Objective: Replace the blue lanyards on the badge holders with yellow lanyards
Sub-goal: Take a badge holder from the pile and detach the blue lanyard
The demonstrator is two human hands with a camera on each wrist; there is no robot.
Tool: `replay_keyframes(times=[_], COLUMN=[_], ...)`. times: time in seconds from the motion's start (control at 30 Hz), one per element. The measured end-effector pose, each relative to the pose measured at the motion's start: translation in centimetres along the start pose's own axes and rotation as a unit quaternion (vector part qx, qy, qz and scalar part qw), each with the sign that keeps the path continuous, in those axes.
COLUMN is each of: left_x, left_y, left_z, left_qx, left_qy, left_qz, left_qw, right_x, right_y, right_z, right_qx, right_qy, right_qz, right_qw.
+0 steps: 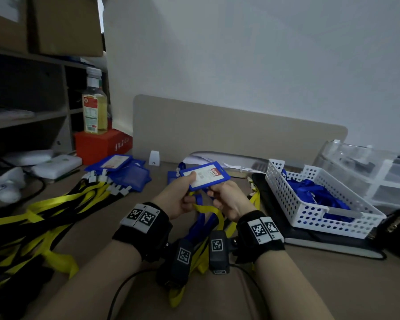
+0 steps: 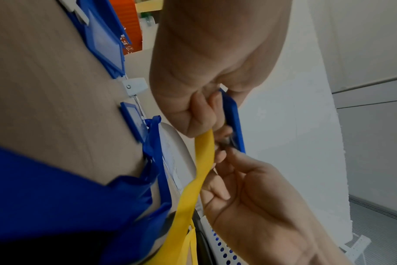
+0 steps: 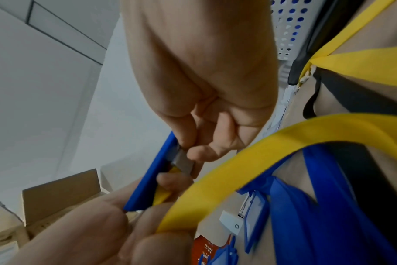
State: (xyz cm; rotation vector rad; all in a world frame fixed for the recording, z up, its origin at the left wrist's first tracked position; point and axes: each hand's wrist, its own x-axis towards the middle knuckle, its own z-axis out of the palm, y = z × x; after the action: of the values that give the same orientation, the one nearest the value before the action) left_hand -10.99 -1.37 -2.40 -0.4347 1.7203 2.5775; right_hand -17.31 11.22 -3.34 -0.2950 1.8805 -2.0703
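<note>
Your left hand (image 1: 180, 197) holds the blue badge holder (image 1: 204, 176) up above the middle of the surface (image 1: 310, 285), its grip also pinching the yellow lanyard (image 2: 205, 154). Your right hand (image 1: 226, 199) pinches the grey clip (image 3: 181, 162) at the holder's near edge. Keep the holder steady, seat the clip fully through its slot, and keep the loose blue lanyard (image 1: 199, 199) clear.

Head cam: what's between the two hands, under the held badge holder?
A yellow lanyard and a blue lanyard strap hang between the left hand and right hand, below the badge holder. The head view shows it.
</note>
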Motion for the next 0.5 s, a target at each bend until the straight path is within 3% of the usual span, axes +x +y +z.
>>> replay_keyframes(times=[0.4,0.5], left_x=[0.00,0.02], left_y=[-0.02,0.14], left_z=[-0.32,-0.30], left_qx=[-0.089,-0.102], left_qy=[-0.026,-0.016], left_qz=[0.013,0.013], left_qw=[0.996,0.995], right_x=[-0.74,-0.73], right_y=[0.09,0.06], right_z=[0.22,0.13], right_qx=[0.085,0.047], right_qy=[-0.041,-0.034], right_qz=[0.001,-0.013], right_qw=[0.996,0.998])
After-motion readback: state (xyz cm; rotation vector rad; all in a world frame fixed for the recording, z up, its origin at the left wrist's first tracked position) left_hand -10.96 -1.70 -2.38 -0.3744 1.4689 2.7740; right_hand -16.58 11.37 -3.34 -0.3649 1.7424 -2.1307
